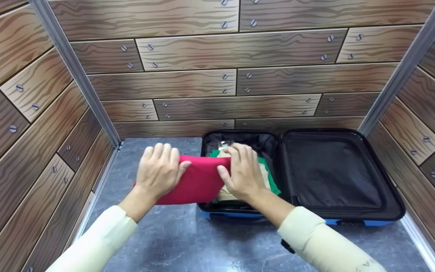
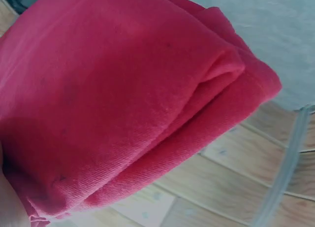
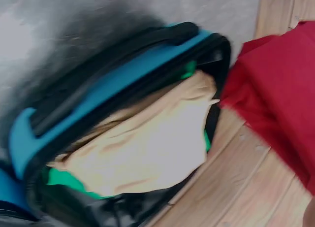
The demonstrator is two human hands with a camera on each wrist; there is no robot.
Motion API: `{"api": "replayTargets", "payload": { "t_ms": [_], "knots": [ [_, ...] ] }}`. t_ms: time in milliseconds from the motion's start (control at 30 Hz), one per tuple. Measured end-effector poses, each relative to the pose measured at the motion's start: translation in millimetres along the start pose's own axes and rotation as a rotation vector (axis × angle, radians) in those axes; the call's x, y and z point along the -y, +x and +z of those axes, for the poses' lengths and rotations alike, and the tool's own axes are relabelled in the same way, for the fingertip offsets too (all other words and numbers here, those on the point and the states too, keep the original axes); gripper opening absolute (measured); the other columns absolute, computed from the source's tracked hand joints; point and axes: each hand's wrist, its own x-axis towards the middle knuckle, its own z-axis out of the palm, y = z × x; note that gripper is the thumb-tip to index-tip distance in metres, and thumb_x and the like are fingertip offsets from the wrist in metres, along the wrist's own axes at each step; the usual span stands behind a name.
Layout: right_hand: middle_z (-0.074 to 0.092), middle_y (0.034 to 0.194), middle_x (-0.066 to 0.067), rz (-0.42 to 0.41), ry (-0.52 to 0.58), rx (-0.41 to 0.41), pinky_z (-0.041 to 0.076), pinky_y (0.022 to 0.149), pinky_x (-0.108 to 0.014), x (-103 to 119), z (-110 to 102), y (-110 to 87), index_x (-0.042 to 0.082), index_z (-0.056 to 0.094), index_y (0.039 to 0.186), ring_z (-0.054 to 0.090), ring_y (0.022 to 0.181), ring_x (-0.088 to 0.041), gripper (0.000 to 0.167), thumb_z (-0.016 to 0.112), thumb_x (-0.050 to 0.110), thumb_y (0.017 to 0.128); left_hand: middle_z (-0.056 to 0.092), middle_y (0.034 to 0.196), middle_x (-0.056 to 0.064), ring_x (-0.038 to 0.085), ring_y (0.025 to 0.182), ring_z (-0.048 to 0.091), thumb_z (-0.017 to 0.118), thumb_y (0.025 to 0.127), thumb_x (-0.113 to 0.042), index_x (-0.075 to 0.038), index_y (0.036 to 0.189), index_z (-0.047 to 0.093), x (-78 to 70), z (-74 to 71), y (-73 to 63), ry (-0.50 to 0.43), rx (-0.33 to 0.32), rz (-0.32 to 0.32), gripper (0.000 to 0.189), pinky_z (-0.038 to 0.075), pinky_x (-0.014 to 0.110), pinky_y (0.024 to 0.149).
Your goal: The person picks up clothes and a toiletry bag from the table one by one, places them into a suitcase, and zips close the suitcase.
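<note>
Both hands grip a folded red cloth (image 1: 198,181) along its upper edge and hold it up, partly over the left side of an open suitcase (image 1: 232,217). My left hand (image 1: 159,170) has the cloth's left end, thumb on the near face. At the right end, my right hand (image 1: 246,172) pinches it above the suitcase. Layered folds show in the left wrist view on the red cloth (image 2: 123,89). Inside the suitcase lie a beige cloth (image 3: 147,143) and a green cloth (image 3: 69,180) beneath it, partly hidden by my right hand in the head view.
The suitcase's other half (image 1: 334,170) lies spread out to the right, with a black lining. A small shiny item (image 1: 223,143), too unclear to name, is at the suitcase's back left. Wood-patterned walls (image 1: 187,83) enclose the grey floor (image 1: 157,241) on three sides.
</note>
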Motion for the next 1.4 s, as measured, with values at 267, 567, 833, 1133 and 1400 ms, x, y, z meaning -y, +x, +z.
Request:
{"api": "replayTargets", "payload": {
  "t_ms": [267,567,833,1133,1400],
  "knots": [
    [0.051,0.067,-0.007,-0.118,-0.184,-0.106,0.041,0.059,-0.04,-8,-11,24.3,0.007,0.051,0.075,0.051,0.064,-0.028,0.062,0.022,0.052,0.106,0.04,0.069,0.007,0.028,0.064,0.04,0.014,0.107,-0.049,-0.007,0.074,0.046,-22.7,-2.4,29.4,-0.06,-0.044,0.006,0.062,0.033,0.039,0.061],
    [0.047,0.056,-0.006,-0.245,-0.267,-0.082,0.04,0.051,-0.04,-41,-29,22.9,0.008,0.045,0.067,0.048,0.053,-0.029,0.063,0.025,0.055,0.105,0.038,0.071,0.005,0.023,0.061,0.038,0.019,0.107,-0.048,-0.008,0.083,0.045,-33.3,22.5,21.5,-0.075,0.075,0.083,0.054,0.031,0.032,0.056],
    [0.044,0.051,-0.005,-0.28,-0.215,-0.004,0.037,0.043,-0.039,-55,-49,1.4,0.009,0.042,0.065,0.045,0.044,-0.027,0.063,0.027,0.058,0.103,0.042,0.074,0.005,0.022,0.061,0.039,0.023,0.107,-0.049,-0.007,0.088,0.049,-54.3,24.9,16.6,-0.166,0.12,0.166,0.053,0.035,0.032,0.054],
    [0.055,0.066,-0.013,-0.1,-0.29,0.166,0.046,0.056,-0.047,-100,-39,-3.0,0.004,0.05,0.077,0.056,0.064,-0.036,0.067,0.036,0.067,0.097,0.056,0.101,0.009,0.026,0.089,0.053,0.047,0.098,-0.052,-0.005,0.116,0.055,-70.9,81.1,31.1,-0.111,0.216,0.182,0.051,0.045,0.035,0.08],
    [0.048,0.133,-0.022,0.298,-0.394,0.476,0.033,0.096,-0.057,-132,-23,-32.6,0.003,0.051,0.131,0.041,0.125,-0.04,0.055,0.047,0.048,0.101,0.048,0.138,0.012,0.033,0.128,0.042,0.051,0.099,-0.044,-0.007,0.148,0.04,-87.1,129.5,5.1,-0.039,0.465,0.035,0.062,0.032,0.047,0.107]
  ]
}}
